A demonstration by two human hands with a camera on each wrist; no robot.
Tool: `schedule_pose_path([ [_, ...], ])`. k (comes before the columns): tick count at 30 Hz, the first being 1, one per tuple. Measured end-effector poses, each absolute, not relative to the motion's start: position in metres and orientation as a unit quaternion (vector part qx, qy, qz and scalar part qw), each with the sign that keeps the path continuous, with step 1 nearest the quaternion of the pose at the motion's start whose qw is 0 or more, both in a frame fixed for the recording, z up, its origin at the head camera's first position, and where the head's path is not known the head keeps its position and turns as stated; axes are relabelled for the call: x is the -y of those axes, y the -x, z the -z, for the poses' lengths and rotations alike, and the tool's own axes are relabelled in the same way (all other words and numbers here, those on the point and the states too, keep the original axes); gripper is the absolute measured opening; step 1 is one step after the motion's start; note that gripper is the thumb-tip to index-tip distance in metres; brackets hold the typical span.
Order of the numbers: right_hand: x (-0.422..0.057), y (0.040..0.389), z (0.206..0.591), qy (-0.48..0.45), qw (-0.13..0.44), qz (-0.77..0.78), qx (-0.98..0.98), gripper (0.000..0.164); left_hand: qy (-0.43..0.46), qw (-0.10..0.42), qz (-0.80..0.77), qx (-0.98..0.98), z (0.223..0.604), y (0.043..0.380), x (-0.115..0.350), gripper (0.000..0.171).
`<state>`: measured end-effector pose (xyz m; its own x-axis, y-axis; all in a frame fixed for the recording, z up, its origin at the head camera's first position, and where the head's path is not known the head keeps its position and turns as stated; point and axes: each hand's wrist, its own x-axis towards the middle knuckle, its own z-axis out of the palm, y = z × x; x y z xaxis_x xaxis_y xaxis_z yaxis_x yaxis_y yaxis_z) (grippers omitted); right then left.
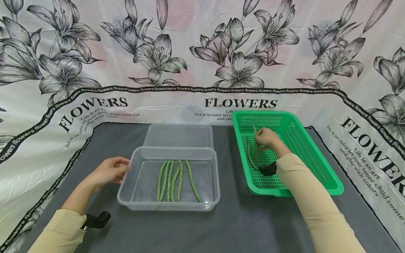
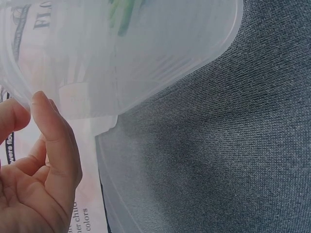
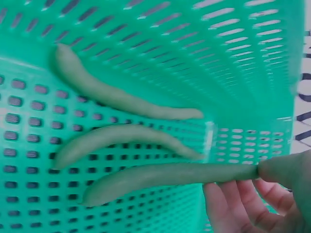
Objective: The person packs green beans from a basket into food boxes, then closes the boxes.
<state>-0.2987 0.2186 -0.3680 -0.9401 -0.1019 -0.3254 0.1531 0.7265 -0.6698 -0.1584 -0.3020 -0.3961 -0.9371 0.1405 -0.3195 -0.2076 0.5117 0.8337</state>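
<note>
A clear plastic box [image 1: 129, 191] stands mid-table with several green beans [image 1: 171, 181] lying lengthwise on its bottom, one apart on the right. At the box's left rim, my left hand [image 1: 109, 172] pinches the edge between thumb and fingertips; the left wrist view shows that hand [image 2: 43, 165] at the box's corner [image 2: 184, 63]. Inside a green slotted basket [image 1: 316, 172], my right hand [image 1: 268, 138] holds a green bean [image 3: 170, 175] by one end between thumb and fingers. Two other beans, an upper one [image 3: 116, 97] and a lower one [image 3: 121, 136], lie on the basket floor.
A clear flat lid [image 1: 180, 135] lies behind the box. Grey cloth [image 1: 227, 225] covers the table, and a flower-printed sheet [image 1: 177, 102] rises behind it. Basket and box stand apart, with a strip of grey cloth between them.
</note>
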Motion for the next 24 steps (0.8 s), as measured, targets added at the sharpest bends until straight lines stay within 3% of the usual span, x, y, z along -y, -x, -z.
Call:
schedule_pose_path([
  [24,-0.148,0.290,0.284,0.141,0.003,0.258,-0.956,0.026,0.023,0.172,-0.503,-0.847,0.397,0.159,0.300,0.047],
])
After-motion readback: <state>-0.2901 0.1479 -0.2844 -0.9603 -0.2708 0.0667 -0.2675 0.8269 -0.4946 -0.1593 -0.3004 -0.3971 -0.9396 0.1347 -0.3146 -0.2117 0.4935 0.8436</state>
